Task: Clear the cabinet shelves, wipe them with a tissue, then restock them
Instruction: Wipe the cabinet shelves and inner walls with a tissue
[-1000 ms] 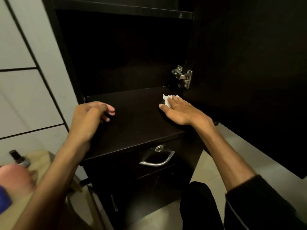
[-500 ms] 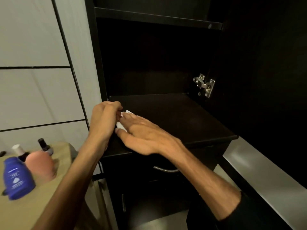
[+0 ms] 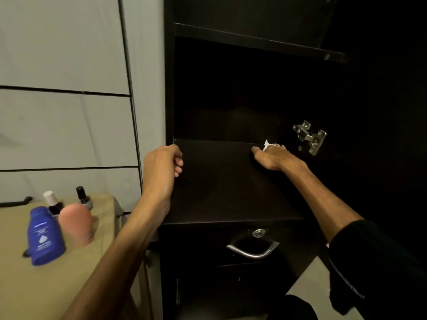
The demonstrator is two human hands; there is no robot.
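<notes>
The dark cabinet stands open, and its lower shelf (image 3: 221, 181) carries no items. My right hand (image 3: 273, 157) lies flat at the shelf's back right corner, pressing a white tissue (image 3: 268, 145) against the wood; only a corner of the tissue shows past my fingers. My left hand (image 3: 161, 167) curls around the cabinet's left side panel at the shelf's edge, fingers bent. An upper shelf (image 3: 258, 41) is dark and its top is hidden.
A tan surface (image 3: 97, 227) at the left holds a blue lotion bottle (image 3: 45, 236), a pink rounded bottle (image 3: 75, 224) and two small capped bottles (image 3: 82, 196). Below the shelf is a drawer with a metal handle (image 3: 253, 250) and lock. The open door with its hinge (image 3: 310, 137) is at right.
My right hand swept the tissue from the shelf's front left, beside my left hand, back to the rear right corner. My left hand stayed on the cabinet side. The view shifted.
</notes>
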